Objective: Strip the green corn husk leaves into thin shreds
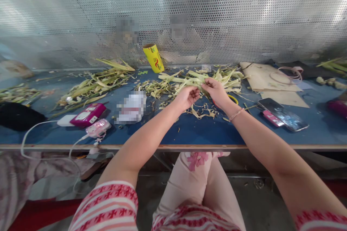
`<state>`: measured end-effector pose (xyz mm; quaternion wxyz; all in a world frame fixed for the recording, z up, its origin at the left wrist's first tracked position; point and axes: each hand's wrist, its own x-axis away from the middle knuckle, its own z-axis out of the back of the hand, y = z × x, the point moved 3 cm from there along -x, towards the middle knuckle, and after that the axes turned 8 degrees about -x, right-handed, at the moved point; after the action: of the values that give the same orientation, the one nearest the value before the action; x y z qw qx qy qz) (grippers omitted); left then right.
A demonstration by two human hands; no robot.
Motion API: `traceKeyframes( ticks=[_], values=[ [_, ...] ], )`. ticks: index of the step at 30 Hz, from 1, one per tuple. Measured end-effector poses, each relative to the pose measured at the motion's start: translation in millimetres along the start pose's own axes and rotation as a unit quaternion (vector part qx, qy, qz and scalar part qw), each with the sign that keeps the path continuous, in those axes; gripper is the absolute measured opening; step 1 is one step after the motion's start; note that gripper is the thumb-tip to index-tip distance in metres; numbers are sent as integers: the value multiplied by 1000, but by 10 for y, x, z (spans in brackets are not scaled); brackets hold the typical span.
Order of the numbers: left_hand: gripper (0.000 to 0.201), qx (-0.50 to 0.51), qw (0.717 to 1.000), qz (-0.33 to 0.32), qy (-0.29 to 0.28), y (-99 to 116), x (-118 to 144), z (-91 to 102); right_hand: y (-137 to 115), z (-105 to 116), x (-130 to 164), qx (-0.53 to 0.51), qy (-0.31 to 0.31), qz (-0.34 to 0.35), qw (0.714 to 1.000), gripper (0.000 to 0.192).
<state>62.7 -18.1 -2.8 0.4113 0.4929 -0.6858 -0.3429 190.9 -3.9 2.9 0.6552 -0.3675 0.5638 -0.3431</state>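
Note:
My left hand (188, 98) is closed, its curled fingertips pinching the lower edge of a pale green plant stalk (196, 79). Close beside it, my right hand (216, 89) grips the same stalk between thumb and fingers. Under and behind both hands lies a heap of pale leafy stalks (227, 77). Small dry trimmings (158, 88) are piled left of the hands, and thin peeled strips (204, 111) lie just below them. A yellow loop (233, 99) shows partly behind my right wrist; the rest of it is hidden.
A yellow cardboard tube (154, 58) leans near the perforated metal panel (217, 14). More stalks (99, 83) lie left on the blue table (179, 137). A magenta adapter (88, 114) with white cables stands front left. Phone (283, 113) and brown cardboard (267, 75) lie right.

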Motion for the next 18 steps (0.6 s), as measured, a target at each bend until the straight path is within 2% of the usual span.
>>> traceKeyframes(
  ticks=[4,7,13,18],
  values=[
    [20,16,1000,0,19,4,-9,2,38,-13,-7,-62,-10,-35,997,32],
    [21,12,1000,-16,10,2,-29,7,69,-15,-15,-96,-1,-56,994,29],
    [18,9,1000,-22,4,-16,-63,36,49,-10,-1,-127,1,-82,989,36],
    [15,-40,997,-73,-4,-5,-54,39,49,-16,5,-161,13,-109,981,40]
  ],
)
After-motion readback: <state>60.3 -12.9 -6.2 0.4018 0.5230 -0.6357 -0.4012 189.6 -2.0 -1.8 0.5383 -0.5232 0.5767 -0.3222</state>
